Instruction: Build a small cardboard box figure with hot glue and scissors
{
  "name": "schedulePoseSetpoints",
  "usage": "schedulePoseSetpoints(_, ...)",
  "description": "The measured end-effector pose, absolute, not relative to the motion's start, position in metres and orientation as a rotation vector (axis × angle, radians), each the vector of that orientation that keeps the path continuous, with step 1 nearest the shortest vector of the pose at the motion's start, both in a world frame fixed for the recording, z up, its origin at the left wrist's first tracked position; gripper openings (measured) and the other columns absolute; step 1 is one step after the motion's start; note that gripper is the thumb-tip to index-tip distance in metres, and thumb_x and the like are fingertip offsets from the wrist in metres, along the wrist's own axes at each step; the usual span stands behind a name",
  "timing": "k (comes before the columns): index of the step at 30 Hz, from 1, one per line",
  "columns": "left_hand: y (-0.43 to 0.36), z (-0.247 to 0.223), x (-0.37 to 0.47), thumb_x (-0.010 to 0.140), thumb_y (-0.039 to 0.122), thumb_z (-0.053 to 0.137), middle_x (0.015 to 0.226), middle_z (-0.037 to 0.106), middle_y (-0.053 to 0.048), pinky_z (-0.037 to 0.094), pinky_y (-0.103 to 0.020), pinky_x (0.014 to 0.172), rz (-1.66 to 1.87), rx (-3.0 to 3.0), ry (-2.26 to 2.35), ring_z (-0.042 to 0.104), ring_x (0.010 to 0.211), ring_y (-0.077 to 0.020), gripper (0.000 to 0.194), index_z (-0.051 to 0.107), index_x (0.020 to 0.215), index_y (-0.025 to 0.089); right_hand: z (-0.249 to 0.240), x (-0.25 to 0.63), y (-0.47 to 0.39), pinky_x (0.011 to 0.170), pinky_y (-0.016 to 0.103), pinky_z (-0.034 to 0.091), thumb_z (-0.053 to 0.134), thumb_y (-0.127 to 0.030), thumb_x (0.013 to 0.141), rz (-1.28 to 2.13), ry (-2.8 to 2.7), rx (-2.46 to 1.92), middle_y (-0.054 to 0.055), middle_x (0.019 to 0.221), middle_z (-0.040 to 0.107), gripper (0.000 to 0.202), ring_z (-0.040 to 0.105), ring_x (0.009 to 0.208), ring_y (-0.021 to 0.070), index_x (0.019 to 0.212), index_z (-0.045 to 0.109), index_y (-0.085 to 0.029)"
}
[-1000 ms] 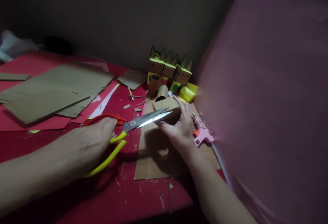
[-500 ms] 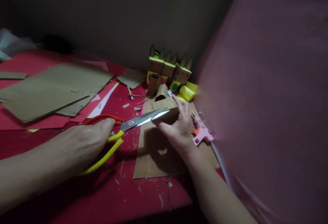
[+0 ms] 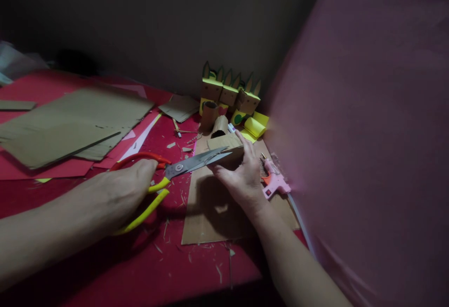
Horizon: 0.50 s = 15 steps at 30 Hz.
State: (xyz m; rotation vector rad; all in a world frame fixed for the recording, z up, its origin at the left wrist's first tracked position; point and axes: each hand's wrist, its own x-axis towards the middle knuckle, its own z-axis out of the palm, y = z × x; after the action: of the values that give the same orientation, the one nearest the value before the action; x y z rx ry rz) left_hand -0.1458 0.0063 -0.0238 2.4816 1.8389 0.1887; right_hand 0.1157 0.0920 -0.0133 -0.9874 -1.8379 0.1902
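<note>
My left hand (image 3: 128,190) is closed around the red and yellow handles of a pair of scissors (image 3: 178,168). The blades are slightly parted and lie against the near edge of a small cardboard piece (image 3: 224,142). My right hand (image 3: 243,171) grips that piece between thumb and fingers, above a larger cardboard sheet (image 3: 199,230). Some of the piece is hidden by the blades and my fingers. Just beyond it are a cardboard tube (image 3: 220,126) lying on its side and a white-and-purple stick (image 3: 231,128).
A pink hot glue gun (image 3: 276,183) with a cable lies right of my right hand. Cardboard figures with pointed ears (image 3: 229,94) stand behind, beside rolled yellow paper (image 3: 255,128). Large cardboard sheets (image 3: 77,120) lie on the left. Scraps litter the red tabletop (image 3: 140,269).
The scissor blades have closed a little, and their bright glint has faded. The cardboard piece stays in my right hand. The whole view has shifted very slightly.
</note>
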Motion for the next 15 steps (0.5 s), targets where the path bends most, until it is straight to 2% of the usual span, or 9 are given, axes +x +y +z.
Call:
schedulePoseSetpoints(6, 0.0033, -0.0257, -0.1469, 0.089, 0.034, 0.042, 0.079, 0.063, -0.006, 0.034, -0.033, 0.053, 0.279, 2.542, 1.806, 0.056, 0.053, -0.0201, 0.015, 0.046, 0.098, 0.022, -0.0128, 0.114, 0.0911, 0.112, 0.062, 0.049, 0.081, -0.042, 0.069, 0.213, -1.817, -0.998, 0.018, 0.136, 0.068, 0.084, 0.064, 0.126, 0.0375, 0.145, 0.056, -0.018)
schedulePoseSetpoints(11, 0.0048, -0.0195, -0.1453, 0.085, 0.031, 0.041, 0.075, 0.063, -0.009, 0.034, -0.034, 0.052, 0.237, 2.553, 1.801, 0.058, 0.052, -0.0218, 0.014, 0.049, 0.091, 0.022, -0.0127, 0.1136, 0.0913, 0.109, 0.063, 0.05, 0.081, -0.041, 0.068, 0.213, -1.803, -1.01, 0.018, 0.133, 0.069, 0.081, 0.065, 0.123, 0.0387, 0.142, 0.059, -0.018)
schedulePoseSetpoints(15, 0.0052, -0.0165, -0.1481, 0.089, 0.035, 0.041, 0.07, 0.062, -0.006, 0.032, -0.034, 0.05, 0.221, 2.518, 1.779, 0.054, 0.048, -0.0207, 0.016, 0.051, 0.089, 0.023, -0.0135, 0.1144, 0.0928, 0.108, 0.065, 0.05, 0.083, -0.041, 0.067, 0.201, -1.803, -1.036, 0.017, 0.131, 0.07, 0.081, 0.065, 0.121, 0.0392, 0.142, 0.059, -0.021)
